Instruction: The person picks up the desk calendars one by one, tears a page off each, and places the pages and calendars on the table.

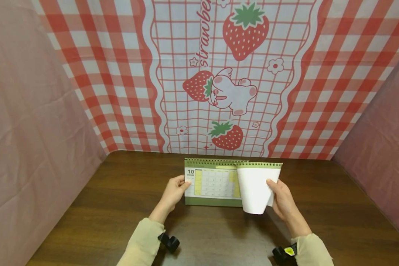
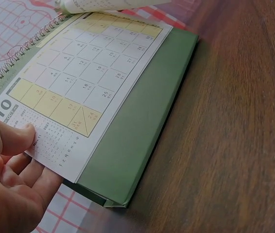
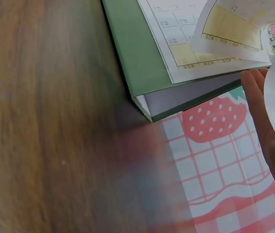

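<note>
A desk calendar [image 1: 216, 183] with a green stand [image 2: 137, 121] and spiral binding along its top stands on the table, its sheet numbered 10 facing me. At its left edge, my left hand [image 1: 173, 194] pinches the sheets, thumb in front and fingers behind, as the left wrist view shows. On the right side, a calendar page [image 1: 254, 190] curls toward me, showing its blank white back. My right hand [image 1: 284, 203] grips that page's edge with the thumb over it. In the right wrist view, the right hand's fingers [image 3: 256, 99] are partly hidden behind the curled page.
The brown wooden table [image 1: 119, 214] extends around the calendar. Behind its far edge hangs a red-and-white checked cloth [image 1: 126, 74] with strawberries, and pink cloth [image 1: 30, 129] hangs at both sides. A black strap-on device [image 1: 169, 242] sits on each wrist.
</note>
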The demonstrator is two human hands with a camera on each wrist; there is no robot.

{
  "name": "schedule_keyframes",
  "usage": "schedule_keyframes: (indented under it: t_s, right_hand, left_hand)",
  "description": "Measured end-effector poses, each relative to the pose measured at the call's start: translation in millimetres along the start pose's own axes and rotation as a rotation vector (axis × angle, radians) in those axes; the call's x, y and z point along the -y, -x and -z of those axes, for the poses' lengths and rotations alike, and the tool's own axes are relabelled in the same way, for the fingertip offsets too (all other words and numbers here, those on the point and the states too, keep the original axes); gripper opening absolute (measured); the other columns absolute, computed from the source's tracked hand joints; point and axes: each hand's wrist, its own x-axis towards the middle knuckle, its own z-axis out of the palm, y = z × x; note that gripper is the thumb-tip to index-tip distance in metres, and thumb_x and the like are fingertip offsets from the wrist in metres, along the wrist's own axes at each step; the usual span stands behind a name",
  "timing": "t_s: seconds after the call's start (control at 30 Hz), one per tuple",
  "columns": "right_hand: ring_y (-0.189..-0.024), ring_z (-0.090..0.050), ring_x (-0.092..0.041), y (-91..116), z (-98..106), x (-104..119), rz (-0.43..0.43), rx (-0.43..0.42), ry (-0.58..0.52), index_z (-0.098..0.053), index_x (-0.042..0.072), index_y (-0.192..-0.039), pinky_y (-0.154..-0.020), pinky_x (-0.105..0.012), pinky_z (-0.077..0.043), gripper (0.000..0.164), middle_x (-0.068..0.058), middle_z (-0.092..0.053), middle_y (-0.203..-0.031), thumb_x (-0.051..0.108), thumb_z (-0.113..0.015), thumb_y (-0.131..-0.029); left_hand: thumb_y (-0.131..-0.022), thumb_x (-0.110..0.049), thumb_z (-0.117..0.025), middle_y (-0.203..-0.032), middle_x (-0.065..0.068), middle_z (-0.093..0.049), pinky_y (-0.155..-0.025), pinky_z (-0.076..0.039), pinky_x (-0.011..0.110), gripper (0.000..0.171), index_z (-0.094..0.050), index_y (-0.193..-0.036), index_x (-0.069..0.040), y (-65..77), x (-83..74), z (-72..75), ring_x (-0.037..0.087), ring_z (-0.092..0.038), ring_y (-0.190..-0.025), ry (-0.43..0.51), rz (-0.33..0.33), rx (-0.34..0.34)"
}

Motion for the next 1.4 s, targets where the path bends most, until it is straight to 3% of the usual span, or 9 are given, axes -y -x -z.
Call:
schedule_keyframes:
  t_s: [0.2, 0.43, 0.73, 0.9, 1.17, 1.4]
  right_hand:
    - [-0.082, -0.064, -0.010, 1.7, -2.5, 5.5, -0.052, -0.093, 0.153, -0.053, 0.012, -0.102, -0.067, -0.028, -0.055, 0.025, 0.003, -0.066, -0.092, -0.008, -0.048, -0.088]
    - [-0.082, -0.063, -0.008, 1.0, 0.1, 10.3, -0.050, -0.152, 0.234, -0.050, 0.012, -0.104, -0.065, -0.026, -0.055, 0.026, 0.006, -0.064, -0.092, -0.007, -0.052, -0.086]
    - [-0.077, -0.063, -0.006, 0.4, -0.5, 8.7, -0.099, -0.209, 0.383, -0.052, 0.015, -0.098, -0.062, -0.026, -0.055, 0.020, 0.010, -0.065, -0.086, 0.000, -0.057, -0.086]
    - [-0.075, -0.063, -0.006, 1.1, -5.9, 6.8, -0.108, -0.197, 0.415, -0.051, 0.015, -0.098, -0.062, -0.027, -0.054, 0.012, 0.011, -0.064, -0.085, 0.005, -0.052, -0.091]
    - [-0.080, -0.062, -0.007, 2.9, -11.0, 6.8, -0.130, -0.161, 0.374, -0.043, 0.012, -0.106, -0.065, -0.028, -0.054, 0.013, 0.011, -0.061, -0.090, 0.010, -0.046, -0.094]
    - [-0.079, -0.061, -0.006, 2.1, -11.4, 1.5, -0.108, -0.184, 0.357, -0.046, 0.017, -0.103, -0.064, -0.027, -0.053, 0.011, 0.011, -0.061, -0.088, 0.010, -0.046, -0.094]
  left_hand:
    - [-0.091, -0.003, -0.050, -0.097, 0.025, -0.065, -0.083, -0.049, 0.040, 0.027, -0.056, -0.112, 0.011, 0.3, -0.2, -0.2, 0.028, -0.063, -0.088, 0.007, 0.003, -0.003]
    - [-0.091, -0.003, -0.050, -0.097, 0.025, -0.065, -0.082, -0.049, 0.039, 0.026, -0.056, -0.112, 0.011, -1.2, 2.1, -0.1, 0.028, -0.063, -0.087, -0.001, 0.003, -0.005]
    - [-0.091, -0.008, -0.052, -0.097, 0.021, -0.067, -0.080, -0.050, 0.036, 0.027, -0.058, -0.114, 0.006, -15.5, 29.9, -0.5, 0.022, -0.064, -0.085, 0.013, 0.019, -0.010]
    - [-0.091, -0.007, -0.052, -0.096, 0.022, -0.067, -0.080, -0.050, 0.036, 0.026, -0.058, -0.112, 0.007, -14.4, 27.1, -0.3, 0.023, -0.064, -0.085, 0.023, 0.005, -0.015]
    - [-0.090, -0.002, -0.051, -0.095, 0.025, -0.066, -0.081, -0.050, 0.039, 0.024, -0.058, -0.109, 0.010, -3.6, 6.4, -0.5, 0.028, -0.064, -0.086, -0.004, -0.011, -0.016]
    - [-0.090, -0.006, -0.053, -0.094, 0.021, -0.067, -0.079, -0.050, 0.036, 0.024, -0.060, -0.110, 0.007, -14.3, 27.3, -0.6, 0.022, -0.064, -0.083, 0.013, -0.006, -0.018]
